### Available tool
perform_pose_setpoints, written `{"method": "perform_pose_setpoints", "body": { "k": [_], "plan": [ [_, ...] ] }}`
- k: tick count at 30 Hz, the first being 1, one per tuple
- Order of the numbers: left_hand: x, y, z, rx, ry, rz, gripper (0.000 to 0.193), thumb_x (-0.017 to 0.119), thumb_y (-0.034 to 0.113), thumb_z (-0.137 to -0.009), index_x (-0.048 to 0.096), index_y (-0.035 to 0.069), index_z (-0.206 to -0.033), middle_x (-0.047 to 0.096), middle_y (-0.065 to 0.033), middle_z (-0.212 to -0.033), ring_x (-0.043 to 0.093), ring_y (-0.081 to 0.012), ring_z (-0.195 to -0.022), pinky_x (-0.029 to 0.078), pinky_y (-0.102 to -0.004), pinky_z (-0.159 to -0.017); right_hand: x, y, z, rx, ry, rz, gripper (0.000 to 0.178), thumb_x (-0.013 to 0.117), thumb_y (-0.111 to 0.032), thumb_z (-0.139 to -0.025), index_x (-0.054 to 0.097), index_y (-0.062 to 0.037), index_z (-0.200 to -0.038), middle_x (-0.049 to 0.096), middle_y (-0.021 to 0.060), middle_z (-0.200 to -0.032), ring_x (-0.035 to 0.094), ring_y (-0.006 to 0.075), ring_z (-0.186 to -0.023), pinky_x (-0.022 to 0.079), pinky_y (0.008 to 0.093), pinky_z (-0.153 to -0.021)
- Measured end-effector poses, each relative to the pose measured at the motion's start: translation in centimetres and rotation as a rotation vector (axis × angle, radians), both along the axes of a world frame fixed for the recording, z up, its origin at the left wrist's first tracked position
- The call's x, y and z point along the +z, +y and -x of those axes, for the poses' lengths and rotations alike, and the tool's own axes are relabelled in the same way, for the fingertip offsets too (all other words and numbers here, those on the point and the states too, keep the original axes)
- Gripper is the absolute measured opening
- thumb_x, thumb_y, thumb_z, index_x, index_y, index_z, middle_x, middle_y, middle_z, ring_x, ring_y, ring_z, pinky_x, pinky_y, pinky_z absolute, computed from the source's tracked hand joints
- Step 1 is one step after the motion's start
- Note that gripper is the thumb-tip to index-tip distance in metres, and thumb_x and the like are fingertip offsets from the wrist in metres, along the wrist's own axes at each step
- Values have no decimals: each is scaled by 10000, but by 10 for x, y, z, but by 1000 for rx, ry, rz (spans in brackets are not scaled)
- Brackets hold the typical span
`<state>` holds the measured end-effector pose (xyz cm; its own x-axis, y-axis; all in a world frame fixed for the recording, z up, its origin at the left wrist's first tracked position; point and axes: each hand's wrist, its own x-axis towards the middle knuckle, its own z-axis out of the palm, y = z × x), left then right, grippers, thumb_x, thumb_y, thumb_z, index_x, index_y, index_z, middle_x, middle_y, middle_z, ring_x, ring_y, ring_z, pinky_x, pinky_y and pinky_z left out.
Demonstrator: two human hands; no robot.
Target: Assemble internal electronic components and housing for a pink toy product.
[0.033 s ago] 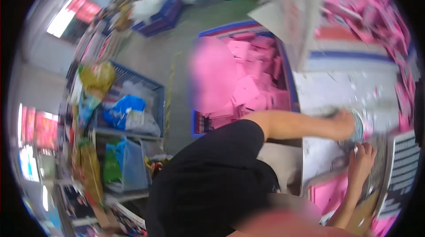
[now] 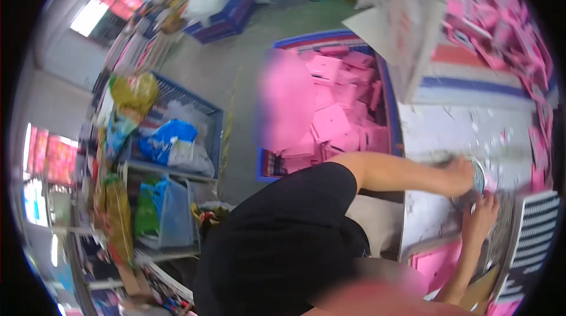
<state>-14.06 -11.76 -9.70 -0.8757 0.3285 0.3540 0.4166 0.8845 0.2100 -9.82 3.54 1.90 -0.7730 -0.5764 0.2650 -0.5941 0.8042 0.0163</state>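
Observation:
My left hand [image 2: 458,178], coming from a black sleeve [image 2: 277,221], reaches across to the white worktop [image 2: 421,213]. It is closed against the side of a round container [image 2: 479,174] with a pale rim; its fingers are smeared and partly hidden. Just below, my right hand [image 2: 480,217] is at the near edge of the container, fingers bent together. A small whitish spot shows at its fingers, too small to name. Beside my right forearm lies a stack of flat pink pieces [image 2: 437,264].
Left of the worktop stands a blue crate [image 2: 386,89] full of pink box-like pieces [image 2: 330,121], partly blurred. More pink pieces [image 2: 495,6] are heaped at the far right. A striped black-and-white thing [image 2: 530,239] edges the worktop. A grey-blue crate [image 2: 217,139] holds bags.
The whole view has shifted slightly. Both hands stay at the round container, with little visible change in their grip.

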Motion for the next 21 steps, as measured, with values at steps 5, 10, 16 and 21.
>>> {"method": "perform_pose_setpoints", "body": {
  "k": [5, 10, 16, 21],
  "plan": [
    [-2, -6, -8, 34, 129, -129, 154, 660, 233, -785, 751, 111, -760, 690, -81, -893, 623, -260, -970, 421, -459, -878, -40, -1, 49, 118, -7, -98, 223, 666, -73, -810, 723, -23, -1020, 648, 162, -1224, 493, 421, -1283, 404, 559, -1062],
    [20, -14, 0, 52, 43, -247, 184, 669, 270, -815, 751, 121, -745, 704, -94, -859, 649, -260, -897, 410, -435, -873, -27, -10, 63, 92, -2, -82, 153, 645, -81, -846, 705, -38, -980, 662, 121, -1058, 564, 375, -1105, 451, 535, -954],
    [13, -21, 11, 155, -63, -160, 152, 678, 246, -794, 763, 124, -764, 743, -111, -858, 681, -297, -871, 419, -448, -869, -27, -16, 59, 65, 91, -87, 147, 656, -76, -863, 686, -50, -1004, 649, 117, -974, 579, 349, -1019, 471, 466, -905],
    [43, -15, -5, 10, -301, -357, 122, 664, 168, -753, 745, 79, -767, 733, -146, -796, 683, -292, -729, 497, -461, -726, 1, 70, 24, 53, -45, 383, 111, 671, -55, -916, 704, -27, -1018, 675, 115, -1001, 600, 309, -981, 471, 419, -905]
  ]
}}
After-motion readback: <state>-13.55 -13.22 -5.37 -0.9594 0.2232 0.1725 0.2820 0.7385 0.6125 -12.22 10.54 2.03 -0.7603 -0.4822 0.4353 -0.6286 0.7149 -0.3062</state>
